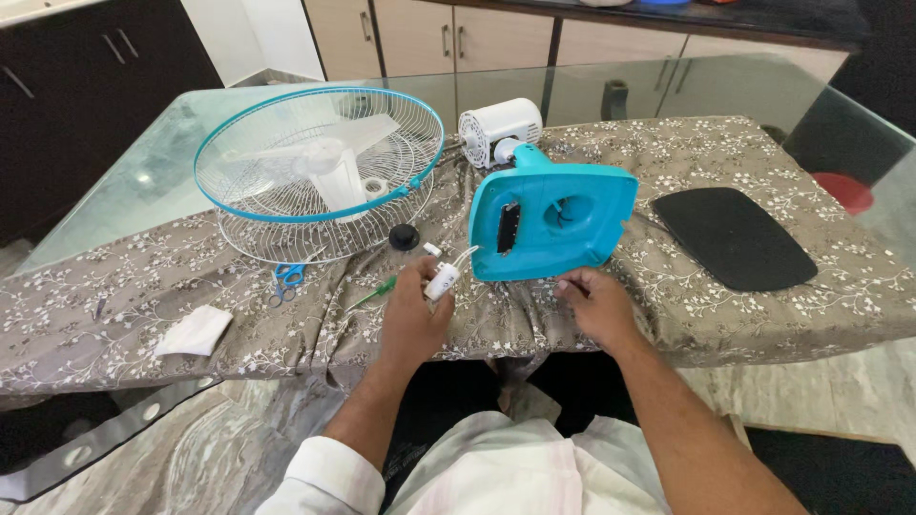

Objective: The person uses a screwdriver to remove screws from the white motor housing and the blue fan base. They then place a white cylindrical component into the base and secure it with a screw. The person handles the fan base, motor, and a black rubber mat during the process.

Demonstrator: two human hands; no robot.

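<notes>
Turquoise fan base (558,224) on desk (763,153) — touched by right hand (596,303), fingers curled, gripping nothing. Left hand (412,319) closed around white switch (442,281).

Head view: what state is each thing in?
Fan grille: detached, lying on the table.
Motor: bare, on its side.
Blue housing: tilted up, open side showing.
White switch part: held in left hand.
Right hand: resting by the housing.
Scissors: lying flat.

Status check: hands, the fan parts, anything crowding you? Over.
Left hand grips small white switch part, wires trailing. Right hand rests at blue fan base, lower edge. Green screwdriver, scissors, fan grille close on left.
</notes>
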